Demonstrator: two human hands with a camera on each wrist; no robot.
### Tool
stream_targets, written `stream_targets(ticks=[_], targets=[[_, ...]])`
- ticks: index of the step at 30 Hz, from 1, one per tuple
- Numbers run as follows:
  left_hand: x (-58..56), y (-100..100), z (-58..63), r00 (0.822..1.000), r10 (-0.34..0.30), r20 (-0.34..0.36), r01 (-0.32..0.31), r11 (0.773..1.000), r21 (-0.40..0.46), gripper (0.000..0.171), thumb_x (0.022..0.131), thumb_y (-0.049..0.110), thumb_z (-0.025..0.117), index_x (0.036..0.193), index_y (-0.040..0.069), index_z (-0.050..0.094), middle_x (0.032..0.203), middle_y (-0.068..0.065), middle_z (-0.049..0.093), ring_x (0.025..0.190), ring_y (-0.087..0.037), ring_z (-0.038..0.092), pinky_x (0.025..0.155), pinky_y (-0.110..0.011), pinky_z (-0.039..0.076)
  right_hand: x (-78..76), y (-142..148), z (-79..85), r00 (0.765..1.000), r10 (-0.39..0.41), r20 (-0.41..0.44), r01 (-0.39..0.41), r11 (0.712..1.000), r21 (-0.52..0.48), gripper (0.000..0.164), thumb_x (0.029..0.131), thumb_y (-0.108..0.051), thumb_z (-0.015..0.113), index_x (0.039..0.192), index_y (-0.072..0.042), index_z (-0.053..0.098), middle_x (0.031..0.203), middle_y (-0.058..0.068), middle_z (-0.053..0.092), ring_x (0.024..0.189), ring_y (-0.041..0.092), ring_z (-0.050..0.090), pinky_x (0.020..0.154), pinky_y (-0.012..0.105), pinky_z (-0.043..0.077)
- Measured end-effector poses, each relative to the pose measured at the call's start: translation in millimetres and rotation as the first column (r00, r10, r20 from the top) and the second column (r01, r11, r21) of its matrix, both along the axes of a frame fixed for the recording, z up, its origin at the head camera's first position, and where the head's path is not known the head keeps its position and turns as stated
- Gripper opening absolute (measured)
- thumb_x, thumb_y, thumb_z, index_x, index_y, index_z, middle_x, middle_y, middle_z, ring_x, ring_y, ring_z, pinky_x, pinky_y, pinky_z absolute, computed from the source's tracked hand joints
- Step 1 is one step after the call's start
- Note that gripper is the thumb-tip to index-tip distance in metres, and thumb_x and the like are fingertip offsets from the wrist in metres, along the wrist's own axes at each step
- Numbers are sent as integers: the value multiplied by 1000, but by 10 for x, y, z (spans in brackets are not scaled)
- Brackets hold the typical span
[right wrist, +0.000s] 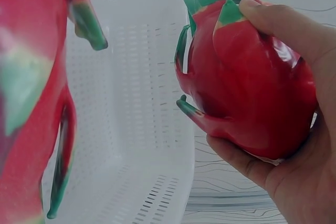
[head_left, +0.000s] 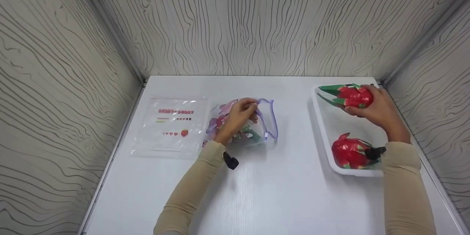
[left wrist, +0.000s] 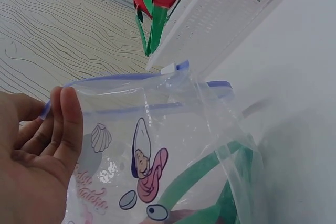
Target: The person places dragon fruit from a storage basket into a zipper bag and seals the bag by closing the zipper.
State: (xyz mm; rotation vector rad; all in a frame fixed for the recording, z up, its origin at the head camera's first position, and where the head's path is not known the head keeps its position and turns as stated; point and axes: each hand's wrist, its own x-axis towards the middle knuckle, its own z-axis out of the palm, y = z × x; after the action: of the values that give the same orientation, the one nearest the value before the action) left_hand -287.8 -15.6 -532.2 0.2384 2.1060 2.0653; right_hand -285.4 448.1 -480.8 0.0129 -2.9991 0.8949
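With thumb and fingers curled round it, my right hand [right wrist: 299, 77] grips a red dragon fruit [right wrist: 241, 82] with green-tipped scales, held over the white basket [head_left: 325, 132]. A second dragon fruit [head_left: 349, 152] lies inside that basket, close to my right wrist. My left hand [head_left: 242, 114] pinches the purple-edged rim of a clear zip bag [left wrist: 152, 129] printed with shells and a cartoon figure. The bag's mouth gapes, and something with green leaves [left wrist: 210, 198] shows through its side. Part of the bag is hidden behind my left hand in the head view.
Another clear zip bag [head_left: 169, 141] with red lettering and a strawberry print lies flat on the white table [head_left: 271, 191], left of the first bag. Wood-patterned panels [head_left: 235, 25] wall the table at the back and both sides.
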Motion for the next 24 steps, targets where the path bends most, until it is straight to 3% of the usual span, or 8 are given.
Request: stream_targets(ticks=[6,10,24], targets=[[-28,18,-5,997,-2,-75,3,1000,24,26,110,14,60,129,-1,68,93,-5,71,75,-12,69,77,-33,66,-4,-86,17,999,16,-45,-16,1000,2,102,90,-48,83,164,-5,28,150,37,34,137,60,37,102,81,46],[-29,17,8,999,8,-49,-8,1000,8,27,110,16,60,132,3,68,96,-4,72,78,-12,69,76,-27,65,-2,-140,38,999,17,-41,-17,1000,1,104,89,-49,84,165,-8,27,153,36,34,139,59,36,102,81,46],[-53,-1,46,1000,14,-27,-14,1000,-4,27,110,18,59,132,6,70,99,-5,73,82,-14,71,81,-28,65,-5,-337,83,998,44,-33,-44,999,-16,107,88,-48,86,166,-9,26,156,35,32,142,61,36,106,80,44]])
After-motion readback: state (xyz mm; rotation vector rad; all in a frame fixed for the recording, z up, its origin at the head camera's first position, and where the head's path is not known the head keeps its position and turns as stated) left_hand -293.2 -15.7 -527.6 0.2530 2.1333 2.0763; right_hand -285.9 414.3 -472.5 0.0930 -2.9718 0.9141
